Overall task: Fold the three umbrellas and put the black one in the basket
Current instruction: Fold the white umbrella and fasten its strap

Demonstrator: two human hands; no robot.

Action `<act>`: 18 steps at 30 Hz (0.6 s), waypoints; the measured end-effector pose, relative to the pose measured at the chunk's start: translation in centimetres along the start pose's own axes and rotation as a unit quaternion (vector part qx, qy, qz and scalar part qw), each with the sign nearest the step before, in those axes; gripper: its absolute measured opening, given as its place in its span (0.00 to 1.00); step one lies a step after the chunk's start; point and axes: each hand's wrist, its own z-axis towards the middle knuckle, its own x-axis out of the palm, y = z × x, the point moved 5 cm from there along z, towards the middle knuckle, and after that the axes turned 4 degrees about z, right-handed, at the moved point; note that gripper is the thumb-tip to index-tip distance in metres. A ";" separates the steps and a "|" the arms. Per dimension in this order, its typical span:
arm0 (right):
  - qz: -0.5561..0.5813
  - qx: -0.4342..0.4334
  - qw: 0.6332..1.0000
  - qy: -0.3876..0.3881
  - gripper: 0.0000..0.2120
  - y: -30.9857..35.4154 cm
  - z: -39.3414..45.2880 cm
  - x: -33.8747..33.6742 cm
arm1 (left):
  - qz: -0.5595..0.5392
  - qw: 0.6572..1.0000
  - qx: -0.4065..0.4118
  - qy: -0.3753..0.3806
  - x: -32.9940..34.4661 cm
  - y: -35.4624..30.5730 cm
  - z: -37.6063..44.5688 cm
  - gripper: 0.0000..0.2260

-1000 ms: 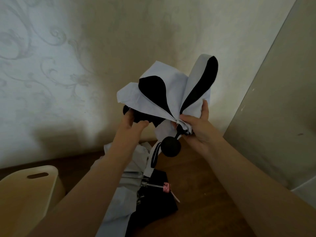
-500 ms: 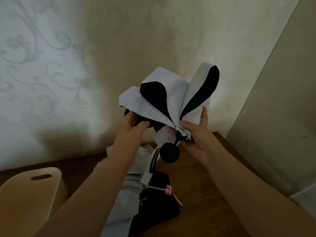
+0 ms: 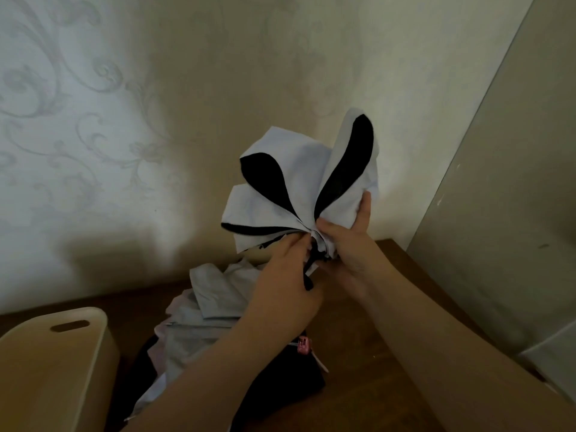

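Note:
I hold a collapsed umbrella point(image 3: 299, 182) upright in front of the wall; its canopy is pale lilac outside and black inside, the flaps still fanned out. My right hand point(image 3: 349, 244) grips the gathered canopy at its base. My left hand point(image 3: 286, 275) has its fingers at that same base, over the black strap, and hides the round black handle. On the brown table point(image 3: 374, 338) below lie a grey umbrella point(image 3: 212, 300) and a black one point(image 3: 280, 381) with a pink tip point(image 3: 303, 345). A cream basket point(image 3: 62, 353) with a handle slot stands at the lower left.
A patterned wall rises close behind the table. A tall pale panel point(image 3: 514, 213) stands on the right, beside the table's far right edge. Bare brown tabletop shows to the right of the lying umbrellas.
My left hand has moved right from the canopy's left flap to the gathered base beside my right hand, covering the round handle. The canopy sits slightly lower in view.

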 end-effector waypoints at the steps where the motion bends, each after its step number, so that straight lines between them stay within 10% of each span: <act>1: -0.002 0.006 1.000 0.002 0.43 0.0 -0.2 0.1 | 0.002 1.000 0.003 -0.002 -0.1 -0.1 -0.1 0.28; 13: 0.008 -0.003 0.999 -0.039 0.48 0.4 -0.4 -0.8 | -0.029 0.999 0.021 0.007 -0.3 -1.5 -1.3 0.24; 18: 0.021 -0.042 0.998 -0.030 0.49 1.6 -0.3 -0.9 | -0.194 0.971 -0.136 -0.036 0.1 1.4 -2.5 0.34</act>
